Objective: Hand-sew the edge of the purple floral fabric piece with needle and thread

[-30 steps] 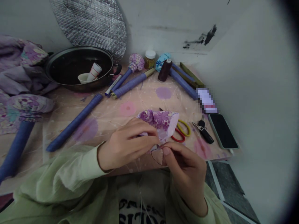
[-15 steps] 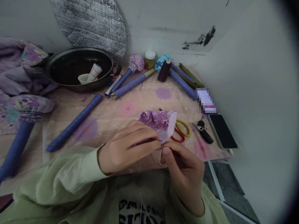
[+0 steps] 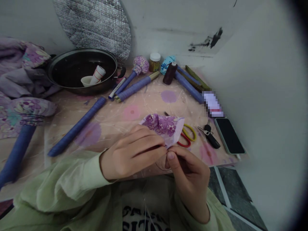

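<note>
My left hand (image 3: pixel 134 152) is closed on a piece of purple floral cloth (image 3: pixel 166 125), whose pale underside shows along its right edge. Thumb and forefinger of my right hand (image 3: pixel 189 173) are pinched together at the cloth's lower corner, touching the left fingertips. What lies in that pinch is too small to make out. A thin dark thread (image 3: pixel 157 165) loops below the fingers. Just behind the cloth lie scissors with a red and a yellow handle (image 3: pixel 190 131), partly covered by it.
Keys (image 3: pixel 210 136) and a phone (image 3: pixel 229 136) lie on the right. A thread spool (image 3: pixel 170 73), lidded jar (image 3: pixel 154 62) and marker (image 3: pixel 116 88) are at the back. Blue-wrapped sticks (image 3: pixel 77 126) lie about, and a black pan (image 3: pixel 72 88) holds paper cups (image 3: pixel 97 75).
The cloth's right edge has shifted slightly right and down, covering a bit more of the scissor handles. Both hands stay nearly in place, still together.
</note>
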A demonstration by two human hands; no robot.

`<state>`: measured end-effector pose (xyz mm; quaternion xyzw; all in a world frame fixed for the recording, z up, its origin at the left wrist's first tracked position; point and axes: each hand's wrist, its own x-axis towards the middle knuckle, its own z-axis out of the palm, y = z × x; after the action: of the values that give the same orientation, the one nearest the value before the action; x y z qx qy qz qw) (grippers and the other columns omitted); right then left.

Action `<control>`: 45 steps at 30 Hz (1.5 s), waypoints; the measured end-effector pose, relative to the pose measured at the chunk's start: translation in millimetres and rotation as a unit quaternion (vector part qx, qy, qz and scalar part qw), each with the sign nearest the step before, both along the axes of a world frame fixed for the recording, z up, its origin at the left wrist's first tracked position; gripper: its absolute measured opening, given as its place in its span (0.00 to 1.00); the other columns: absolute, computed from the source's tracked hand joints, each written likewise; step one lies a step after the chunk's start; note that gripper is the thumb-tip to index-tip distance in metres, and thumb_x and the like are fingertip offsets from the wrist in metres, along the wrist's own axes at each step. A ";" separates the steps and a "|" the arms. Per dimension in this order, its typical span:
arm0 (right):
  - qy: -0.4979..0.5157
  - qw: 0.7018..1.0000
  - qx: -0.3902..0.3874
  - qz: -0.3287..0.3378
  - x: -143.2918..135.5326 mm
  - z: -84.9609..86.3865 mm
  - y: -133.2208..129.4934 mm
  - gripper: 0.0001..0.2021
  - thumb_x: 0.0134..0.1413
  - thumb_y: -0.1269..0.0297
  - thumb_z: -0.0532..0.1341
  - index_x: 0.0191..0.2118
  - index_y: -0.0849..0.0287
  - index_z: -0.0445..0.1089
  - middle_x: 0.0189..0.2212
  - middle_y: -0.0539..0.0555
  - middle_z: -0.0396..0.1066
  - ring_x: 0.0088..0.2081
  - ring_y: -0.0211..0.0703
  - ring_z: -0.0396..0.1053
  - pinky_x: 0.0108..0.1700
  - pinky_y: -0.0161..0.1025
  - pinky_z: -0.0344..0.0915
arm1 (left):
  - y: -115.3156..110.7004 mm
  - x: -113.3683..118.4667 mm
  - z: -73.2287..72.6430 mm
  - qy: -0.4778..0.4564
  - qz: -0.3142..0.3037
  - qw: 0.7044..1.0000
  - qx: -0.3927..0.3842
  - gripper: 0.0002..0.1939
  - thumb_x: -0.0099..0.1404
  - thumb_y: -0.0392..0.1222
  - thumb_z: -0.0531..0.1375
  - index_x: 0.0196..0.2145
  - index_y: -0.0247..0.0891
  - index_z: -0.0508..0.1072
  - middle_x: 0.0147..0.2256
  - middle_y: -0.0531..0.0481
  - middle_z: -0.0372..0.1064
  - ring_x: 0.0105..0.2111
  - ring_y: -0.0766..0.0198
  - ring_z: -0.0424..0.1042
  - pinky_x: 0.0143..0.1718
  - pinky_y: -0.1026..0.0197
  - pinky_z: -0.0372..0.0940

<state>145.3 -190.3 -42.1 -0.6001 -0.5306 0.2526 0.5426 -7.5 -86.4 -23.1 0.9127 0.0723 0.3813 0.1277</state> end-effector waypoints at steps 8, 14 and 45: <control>0.008 1.000 -0.005 0.001 0.2 -1.8 0.8 0.05 0.57 0.71 0.60 0.34 0.55 0.73 0.23 0.44 0.71 0.24 0.30 0.66 0.27 0.28 0.62 | 1.1 2.0 -0.8 -0.008 -0.002 0.999 0.030 0.10 0.70 0.35 0.53 0.37 0.29 0.73 0.36 0.42 0.76 0.38 0.59 0.74 0.39 0.55 0.70; 0.017 1.000 -0.003 -0.005 -1.5 -2.0 1.5 0.05 0.57 0.71 0.60 0.31 0.57 0.72 0.22 0.45 0.70 0.24 0.31 0.66 0.27 0.28 0.62 | 1.2 2.2 -8.9 -0.028 -0.012 0.999 0.038 0.09 0.70 0.35 0.54 0.38 0.29 0.73 0.37 0.43 0.75 0.39 0.60 0.73 0.42 0.56 0.69; 0.126 0.991 -0.033 -0.012 -4.0 3.6 5.2 0.06 0.54 0.70 0.61 0.27 0.58 0.72 0.16 0.46 0.70 0.18 0.33 0.67 0.21 0.29 0.66 | 2.6 5.0 -14.1 -0.050 -0.013 0.989 -0.138 0.08 0.63 0.27 0.59 0.40 0.33 0.73 0.38 0.41 0.75 0.39 0.60 0.73 0.44 0.54 0.69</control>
<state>141.3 -185.2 -38.5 -0.5876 -0.4422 0.3364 0.5882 -2.5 -83.8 -37.2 0.8671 0.1059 0.4110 0.2608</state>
